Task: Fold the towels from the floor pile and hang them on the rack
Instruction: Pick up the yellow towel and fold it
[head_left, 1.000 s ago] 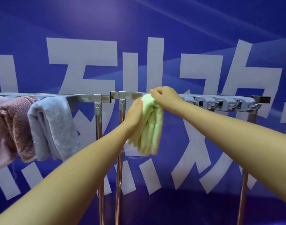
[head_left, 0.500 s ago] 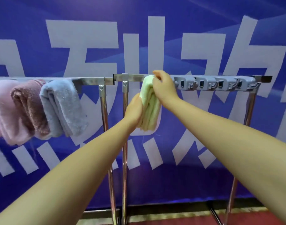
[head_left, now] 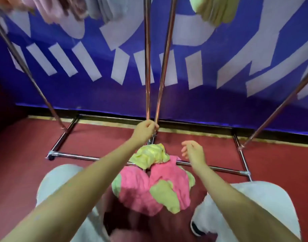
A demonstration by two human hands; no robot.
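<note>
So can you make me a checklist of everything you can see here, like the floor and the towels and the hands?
Surface: red floor, bare where visible.
Job's things: pile of pink and yellow-green towels on the floor, partly over the rack's base bar; green folded towel hanging at top; pink, brown and grey hung towels, blurred.
Clutter: nothing seen.
Grips: left hand curled at the bottom of a rack pole; whether it holds the pole cannot be told. Right hand open above the pile, holding nothing.
Cables: nothing seen.
Surroundings: blue banner with white shapes; person's light trousers.
</note>
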